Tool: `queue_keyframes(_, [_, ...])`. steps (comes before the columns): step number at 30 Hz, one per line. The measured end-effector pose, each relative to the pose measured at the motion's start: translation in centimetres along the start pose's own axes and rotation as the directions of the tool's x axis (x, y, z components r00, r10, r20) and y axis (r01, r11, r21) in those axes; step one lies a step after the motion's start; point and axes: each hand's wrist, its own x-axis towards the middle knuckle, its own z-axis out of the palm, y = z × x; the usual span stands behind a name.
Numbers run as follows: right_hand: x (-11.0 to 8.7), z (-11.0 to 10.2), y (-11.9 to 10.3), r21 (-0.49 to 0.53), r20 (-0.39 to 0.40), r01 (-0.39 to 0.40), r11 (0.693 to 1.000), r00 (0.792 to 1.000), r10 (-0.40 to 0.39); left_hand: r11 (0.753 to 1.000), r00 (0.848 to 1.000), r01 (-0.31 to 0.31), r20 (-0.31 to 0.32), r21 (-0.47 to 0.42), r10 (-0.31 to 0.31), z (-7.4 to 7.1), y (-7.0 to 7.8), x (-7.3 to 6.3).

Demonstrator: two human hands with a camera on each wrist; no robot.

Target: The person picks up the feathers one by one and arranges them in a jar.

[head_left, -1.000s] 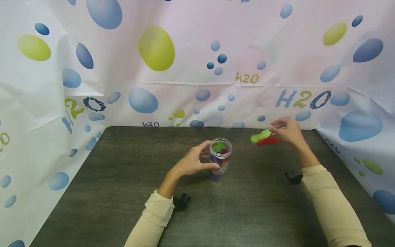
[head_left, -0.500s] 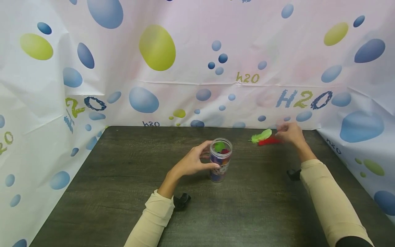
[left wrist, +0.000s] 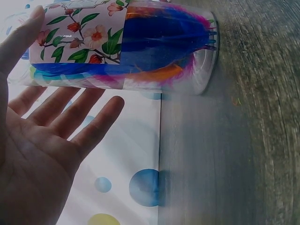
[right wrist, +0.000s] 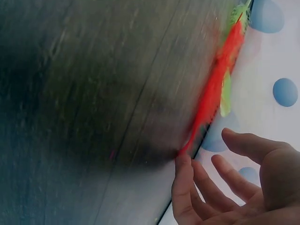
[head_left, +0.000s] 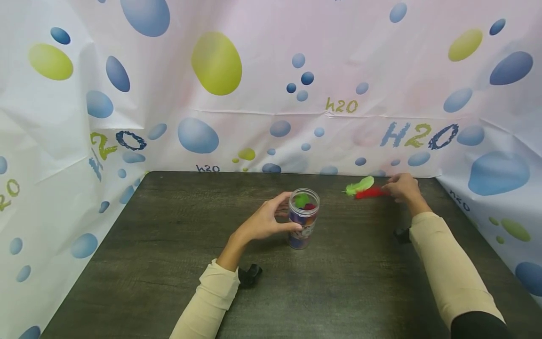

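A clear jar [head_left: 306, 220] with a flowered label stands upright on the dark table, with coloured feathers inside. My left hand [head_left: 264, 221] holds it from the left, thumb on the near side and fingers on the far side; the left wrist view shows blue, pink and orange feathers [left wrist: 164, 35] through the wall. Toward the back right lie a red feather [head_left: 369, 192] and a light green feather [head_left: 359, 185] side by side. My right hand [head_left: 404, 187] is at the red feather's right end. In the right wrist view a fingertip touches its tip, while the thumb [right wrist: 248, 144] stays apart.
The dark wood-grain table [head_left: 203, 207] ends at a white sheet [head_left: 262, 47] printed with blue and green drops, which hangs behind and along both sides. A black wrist mount [head_left: 250, 276] sits under the left wrist, near the table surface.
My right hand has come down and slightly right, from beside the green feather to the end of the red feather. The left hand and the jar stay in place.
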Motion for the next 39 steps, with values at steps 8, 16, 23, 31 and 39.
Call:
queue_keyframes(8, [0.41,-0.23,0.52,0.058,0.064,-0.006,0.998,0.998,0.002,1.000,1.000,-0.016,0.000,0.002,0.016,0.01,-0.18,0.05])
queue_keyframes(16, [0.52,-0.43,0.27,0.094,0.113,-0.027,0.995,0.993,0.016,1.000,1.000,-0.014,-0.004,0.004,0.014,-0.03,-0.20,0.15])
queue_keyframes(23, [0.83,-0.60,0.05,0.131,0.142,-0.050,0.990,0.989,0.031,1.000,1.000,0.001,-0.006,-0.005,-0.001,-0.02,-0.08,0.20])
queue_keyframes(31, [0.73,-0.61,0.00,0.116,0.111,-0.017,0.993,0.994,0.004,1.000,1.000,-0.002,-0.007,-0.001,0.002,-0.01,0.02,0.18])
queue_keyframes(39, [0.37,-0.75,-0.14,0.025,0.035,0.129,0.991,0.991,-0.130,1.000,1.000,0.000,-0.007,0.007,0.000,0.05,0.03,0.19])
